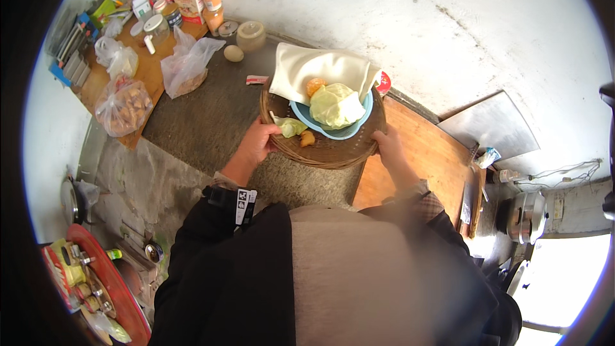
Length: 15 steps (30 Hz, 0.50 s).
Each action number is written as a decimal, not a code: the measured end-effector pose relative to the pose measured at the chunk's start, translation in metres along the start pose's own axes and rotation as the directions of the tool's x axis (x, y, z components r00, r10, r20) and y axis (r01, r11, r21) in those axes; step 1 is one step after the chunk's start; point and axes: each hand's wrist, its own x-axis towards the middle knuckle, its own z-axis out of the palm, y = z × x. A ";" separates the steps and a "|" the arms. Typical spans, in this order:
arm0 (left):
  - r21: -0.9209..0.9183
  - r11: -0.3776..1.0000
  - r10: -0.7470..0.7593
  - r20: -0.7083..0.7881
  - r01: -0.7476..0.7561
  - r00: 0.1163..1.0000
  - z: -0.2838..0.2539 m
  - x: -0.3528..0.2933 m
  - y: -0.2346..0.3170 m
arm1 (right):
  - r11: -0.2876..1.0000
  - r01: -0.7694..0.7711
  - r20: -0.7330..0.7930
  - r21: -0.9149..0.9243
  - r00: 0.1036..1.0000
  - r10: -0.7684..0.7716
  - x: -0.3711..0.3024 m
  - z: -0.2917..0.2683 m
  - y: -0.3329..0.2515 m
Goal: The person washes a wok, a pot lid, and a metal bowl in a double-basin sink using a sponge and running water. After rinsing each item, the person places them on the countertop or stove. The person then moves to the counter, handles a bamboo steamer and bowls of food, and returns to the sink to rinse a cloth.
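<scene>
Between my two hands is a round woven basket (330, 156). My left hand (257, 141) is closed on its left rim, and my right hand (391, 145) grips the right rim. Inside it sits a light-blue plastic bowl (343, 133) with a pale green cabbage (336, 107) and a small orange item (314, 86) I cannot identify. A loose cabbage leaf (289, 125) and a yellow-brown lump, perhaps ginger (307, 138), lie in the basket beside the bowl. A cream cloth (320, 66) drapes over the basket's far side.
A wooden cutting board (403, 160) lies to the right, with a metal sheet (492, 125) leaning on the wall behind it. At the left, a wooden board (142, 122) holds jars and plastic bags (123, 107). An egg (234, 53) rests near a lidded jar (250, 36).
</scene>
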 end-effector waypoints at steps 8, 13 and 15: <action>0.170 0.980 0.101 0.026 -0.104 0.995 -0.059 0.012 0.040 | 0.983 -0.179 0.203 -0.030 0.962 0.182 0.041 0.005 -0.036; 0.158 0.978 0.130 0.058 -0.138 0.990 -0.069 -0.010 0.049 | 0.832 -0.385 0.542 0.400 0.831 0.123 0.100 0.032 -0.049; 0.281 0.951 0.121 0.036 -0.126 0.992 -0.071 -0.023 0.057 | 0.787 -0.395 0.443 0.474 0.879 0.175 0.112 0.042 -0.048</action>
